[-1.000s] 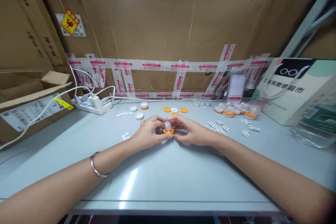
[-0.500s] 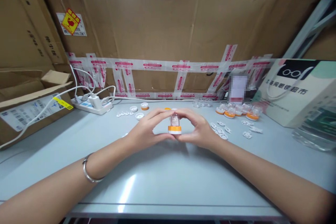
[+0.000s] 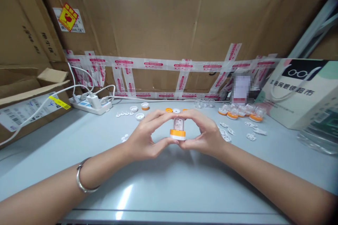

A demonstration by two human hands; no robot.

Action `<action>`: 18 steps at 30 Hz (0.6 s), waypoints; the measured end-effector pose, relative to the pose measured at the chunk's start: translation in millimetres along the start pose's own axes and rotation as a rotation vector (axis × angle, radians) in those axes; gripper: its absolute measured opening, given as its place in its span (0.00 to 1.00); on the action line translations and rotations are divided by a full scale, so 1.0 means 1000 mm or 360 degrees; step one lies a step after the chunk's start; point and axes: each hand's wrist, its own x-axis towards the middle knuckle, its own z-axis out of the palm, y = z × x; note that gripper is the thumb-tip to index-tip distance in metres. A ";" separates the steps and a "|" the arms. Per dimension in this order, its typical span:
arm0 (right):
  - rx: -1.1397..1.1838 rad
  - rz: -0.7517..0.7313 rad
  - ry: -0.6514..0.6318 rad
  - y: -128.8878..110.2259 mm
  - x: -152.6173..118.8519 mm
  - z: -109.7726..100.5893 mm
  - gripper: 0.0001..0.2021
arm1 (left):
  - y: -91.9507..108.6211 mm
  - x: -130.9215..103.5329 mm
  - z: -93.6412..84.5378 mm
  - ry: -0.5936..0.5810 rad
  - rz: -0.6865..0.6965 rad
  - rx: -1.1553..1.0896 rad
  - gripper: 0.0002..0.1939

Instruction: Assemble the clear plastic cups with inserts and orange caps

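A small clear container with an orange and white base is held upright between both hands, above the grey table. My left hand grips it from the left, thumb at the base and fingers at the top. From the right, my right hand grips it the same way. Behind the hands lie an orange ring and a white round part. Left of them are a white cap and an orange and white cap. White perforated discs lie to the right.
Several clear containers with orange bases stand at the back right, beside a paper bag and a clear plastic vessel. A power strip with white cables and an open cardboard box are at the left.
The held container sits slightly lower and further right in the view, and an inner white part shows more clearly. Both hands still hold it; the surroundings have shifted slightly in view.
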 end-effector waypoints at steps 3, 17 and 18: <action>0.0048 -0.0106 0.0043 0.004 0.001 0.001 0.25 | -0.002 0.002 -0.001 0.0030 0.0062 -0.0003 0.27; 0.0384 0.0366 -0.0035 0.009 0.001 0.010 0.26 | -0.004 0.006 0.013 0.0015 -0.0959 -0.1119 0.19; 0.0476 0.0438 -0.0036 0.010 0.000 0.012 0.27 | -0.004 0.006 0.013 0.0018 -0.1010 -0.1148 0.19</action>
